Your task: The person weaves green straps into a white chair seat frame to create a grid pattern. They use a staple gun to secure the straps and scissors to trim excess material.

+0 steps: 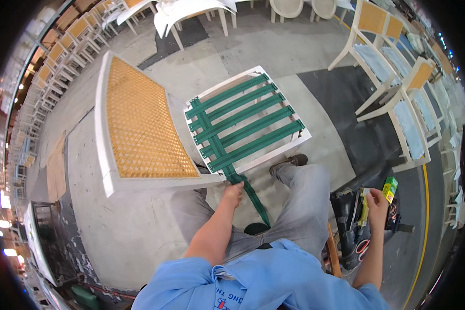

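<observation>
A white chair frame (287, 147) stands in front of me with its cane backrest (144, 124) on the left. Several green webbing straps (258, 124) span its seat. Another green strap (207, 129) crosses them along the backrest side, and its loose end hangs past the near rail between my legs. My left hand (233, 194) is closed on this strap just below the rail. At my right, my right hand (378, 207) is over a tool tray (341, 212), its fingers pinched beside a yellow-handled tool (364, 213); what they hold is unclear.
The tray also has red-handled scissors (362, 248) and a green-and-yellow box (390, 189). More cane-backed chairs (411, 116) stand at the right. White-covered seats (191, 13) line the far side, and rows of chairs (62, 57) stretch along the left.
</observation>
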### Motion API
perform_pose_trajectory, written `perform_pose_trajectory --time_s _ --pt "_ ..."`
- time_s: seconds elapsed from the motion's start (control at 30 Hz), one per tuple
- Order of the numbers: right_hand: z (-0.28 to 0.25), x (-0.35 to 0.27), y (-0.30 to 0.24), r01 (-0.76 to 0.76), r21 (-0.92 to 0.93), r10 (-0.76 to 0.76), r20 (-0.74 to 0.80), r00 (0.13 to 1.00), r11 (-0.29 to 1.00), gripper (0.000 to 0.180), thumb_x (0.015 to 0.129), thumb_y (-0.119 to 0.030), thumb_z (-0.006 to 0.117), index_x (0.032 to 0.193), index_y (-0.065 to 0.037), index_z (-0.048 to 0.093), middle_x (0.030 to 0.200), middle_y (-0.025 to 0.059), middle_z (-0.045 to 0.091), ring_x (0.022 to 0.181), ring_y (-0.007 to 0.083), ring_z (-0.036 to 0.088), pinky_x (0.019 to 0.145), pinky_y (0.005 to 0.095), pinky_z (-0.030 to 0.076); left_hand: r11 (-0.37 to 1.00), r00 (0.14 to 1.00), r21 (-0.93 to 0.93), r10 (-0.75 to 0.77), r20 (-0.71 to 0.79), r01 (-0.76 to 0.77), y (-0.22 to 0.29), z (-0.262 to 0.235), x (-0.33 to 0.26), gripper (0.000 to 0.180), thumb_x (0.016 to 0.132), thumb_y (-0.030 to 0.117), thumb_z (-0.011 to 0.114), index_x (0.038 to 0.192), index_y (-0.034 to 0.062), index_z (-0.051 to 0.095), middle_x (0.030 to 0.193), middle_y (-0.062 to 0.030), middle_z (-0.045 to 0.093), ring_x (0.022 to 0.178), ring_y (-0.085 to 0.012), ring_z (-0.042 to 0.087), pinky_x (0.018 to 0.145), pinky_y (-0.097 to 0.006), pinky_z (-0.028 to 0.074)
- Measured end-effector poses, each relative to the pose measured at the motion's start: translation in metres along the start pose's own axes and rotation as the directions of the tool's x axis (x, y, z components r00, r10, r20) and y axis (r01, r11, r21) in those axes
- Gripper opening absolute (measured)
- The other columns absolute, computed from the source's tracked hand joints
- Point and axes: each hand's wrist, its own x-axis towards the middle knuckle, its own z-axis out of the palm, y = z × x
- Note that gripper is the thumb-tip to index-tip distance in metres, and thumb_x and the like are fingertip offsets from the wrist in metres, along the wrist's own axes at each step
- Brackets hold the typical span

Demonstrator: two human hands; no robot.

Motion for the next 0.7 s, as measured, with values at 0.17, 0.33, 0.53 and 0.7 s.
perform_pose_trajectory --time_s 0.17,0.33,0.53,0.7 --pt "0.137 -0.025 -0.09 0.174 0.27 -0.251 0.281 0.926 0.947 0.026 0.093 -0.011 0.067 0.118 -0.003 0.065 0.101 0.0049 0.067 0.089 0.0117 0.062 0.081 0.0279 0.051 0.416 0.877 0.849 0.468 0.107 -0.325 -0.011 -0.029 -0.05 0.043 0.088 0.032 0.071 0.123 0.007 0.065 0.109 -0.0131 0.07 0.098 -0.0308 0.066 0.088 -0.043 0.05" --pt "0.281 -0.056 -0.146 0.148 0.153 -0.207 0.849 0.487 0.977 0.052 0.089 -0.036 0.073 0.125 0.0 0.063 0.11 0.0123 0.07 0.105 0.0158 0.064 0.088 0.0343 0.051 0.899 0.931 0.283 0.268 0.249 -0.335 0.004 -0.03 -0.099 0.028 0.1 0.024 0.058 0.119 0.0052 0.065 0.106 -0.0054 0.07 0.09 -0.0204 0.069 0.078 -0.034 0.054" --pt "0.307 -0.08 -0.154 -0.076 0.124 -0.114 0.986 0.125 0.989 0.041 0.091 -0.034 0.072 0.118 -0.003 0.068 0.104 0.0052 0.07 0.096 0.0137 0.062 0.081 0.0318 0.049 0.961 0.929 -0.099 0.276 0.245 -0.259 0.013 -0.04 -0.159 0.028 0.101 0.018 0.056 0.125 0.0047 0.062 0.11 -0.0057 0.068 0.097 -0.0149 0.066 0.083 -0.033 0.055" --pt "0.288 -0.093 -0.144 -0.313 0.228 -0.169 0.964 0.207 0.922 0.025 0.094 -0.013 0.068 0.117 -0.002 0.066 0.099 0.0002 0.068 0.093 0.0107 0.061 0.083 0.0285 0.05 0.929 0.876 0.072 0.313 0.368 -0.362 0.02 -0.041 -0.163 0.037 0.095 0.008 0.056 0.131 -0.0013 0.059 0.113 -0.0098 0.068 0.099 -0.0172 0.066 0.083 -0.031 0.054"
